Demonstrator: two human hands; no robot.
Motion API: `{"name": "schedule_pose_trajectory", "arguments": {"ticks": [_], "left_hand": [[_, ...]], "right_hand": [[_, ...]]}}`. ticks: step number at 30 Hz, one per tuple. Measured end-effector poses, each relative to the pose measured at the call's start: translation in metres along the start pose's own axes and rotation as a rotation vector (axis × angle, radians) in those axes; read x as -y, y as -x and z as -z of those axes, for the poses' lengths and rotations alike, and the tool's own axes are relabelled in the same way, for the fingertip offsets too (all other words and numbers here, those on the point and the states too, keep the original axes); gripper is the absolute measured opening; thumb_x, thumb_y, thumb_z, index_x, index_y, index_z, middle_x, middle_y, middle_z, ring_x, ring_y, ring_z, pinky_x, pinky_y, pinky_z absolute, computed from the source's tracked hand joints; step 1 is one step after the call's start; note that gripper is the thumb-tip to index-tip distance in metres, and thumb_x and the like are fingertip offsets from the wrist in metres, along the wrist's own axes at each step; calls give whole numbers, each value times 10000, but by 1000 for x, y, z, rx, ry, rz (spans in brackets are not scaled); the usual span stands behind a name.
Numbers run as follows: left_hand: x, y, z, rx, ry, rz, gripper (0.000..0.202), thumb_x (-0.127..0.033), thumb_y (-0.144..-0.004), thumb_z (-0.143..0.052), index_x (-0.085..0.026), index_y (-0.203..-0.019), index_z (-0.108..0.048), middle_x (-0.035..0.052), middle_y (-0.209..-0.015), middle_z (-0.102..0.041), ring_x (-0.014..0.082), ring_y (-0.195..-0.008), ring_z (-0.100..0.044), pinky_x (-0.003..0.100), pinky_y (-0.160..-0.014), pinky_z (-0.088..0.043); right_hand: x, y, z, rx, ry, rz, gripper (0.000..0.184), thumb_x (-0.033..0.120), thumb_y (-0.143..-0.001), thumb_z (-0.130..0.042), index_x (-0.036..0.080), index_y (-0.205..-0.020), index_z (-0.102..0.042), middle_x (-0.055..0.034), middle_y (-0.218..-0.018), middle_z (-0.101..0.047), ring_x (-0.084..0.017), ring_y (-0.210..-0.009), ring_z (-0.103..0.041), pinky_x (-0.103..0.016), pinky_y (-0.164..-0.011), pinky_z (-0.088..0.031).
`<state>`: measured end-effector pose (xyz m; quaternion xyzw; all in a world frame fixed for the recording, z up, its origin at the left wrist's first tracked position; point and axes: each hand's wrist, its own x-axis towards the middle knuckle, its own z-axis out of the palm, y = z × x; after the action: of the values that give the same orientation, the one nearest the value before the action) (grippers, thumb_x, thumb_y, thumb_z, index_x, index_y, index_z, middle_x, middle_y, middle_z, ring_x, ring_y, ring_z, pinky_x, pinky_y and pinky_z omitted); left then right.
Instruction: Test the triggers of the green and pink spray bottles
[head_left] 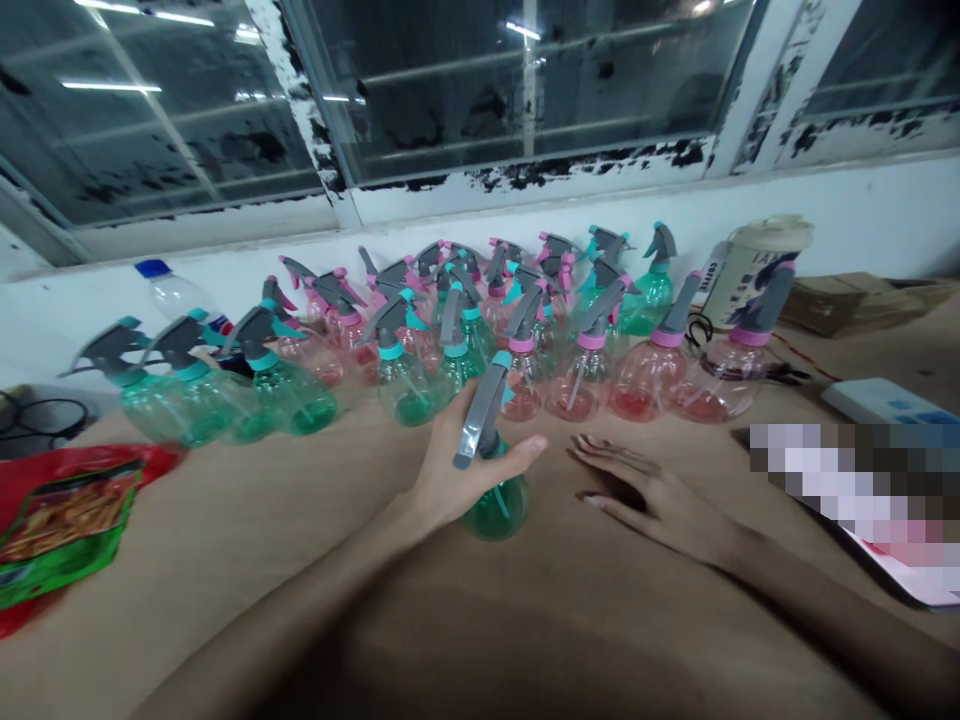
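Note:
My left hand is around a green spray bottle, its thumb stretched across the neck and its other fingers mostly hidden behind the grey sprayer head. This bottle stands upright in front of the others. To its right, my right hand rests palm down on the table with fingers stretched out, holding nothing. Beyond both hands stand several more spray bottles, green ones such as this bottle with teal collars and pink ones such as this bottle with pink collars.
A red and green snack packet lies at the left on the wooden table. Behind the bottles are a blue-capped plastic bottle and a cream coffee cup. At the right are a blurred-out flat device, a white box and cardboard.

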<state>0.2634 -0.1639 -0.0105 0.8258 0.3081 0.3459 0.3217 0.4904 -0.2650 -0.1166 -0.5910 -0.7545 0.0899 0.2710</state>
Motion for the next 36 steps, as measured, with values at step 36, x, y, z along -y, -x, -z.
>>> {"name": "schedule_pose_trajectory", "arguments": {"ticks": [36], "left_hand": [[92,31,154,-399,-474,321,341,-410,-705,-603,-185,-961,-614,94,-979,-691,285,-825,-672,370,-700,-537]], "right_hand": [[-3,3,-6,-47,13,28,497,431,-844,-495,266,-1307,-428,-42,-1353,-475,-246,-1252,-415,-474,-1036,-367]]}}
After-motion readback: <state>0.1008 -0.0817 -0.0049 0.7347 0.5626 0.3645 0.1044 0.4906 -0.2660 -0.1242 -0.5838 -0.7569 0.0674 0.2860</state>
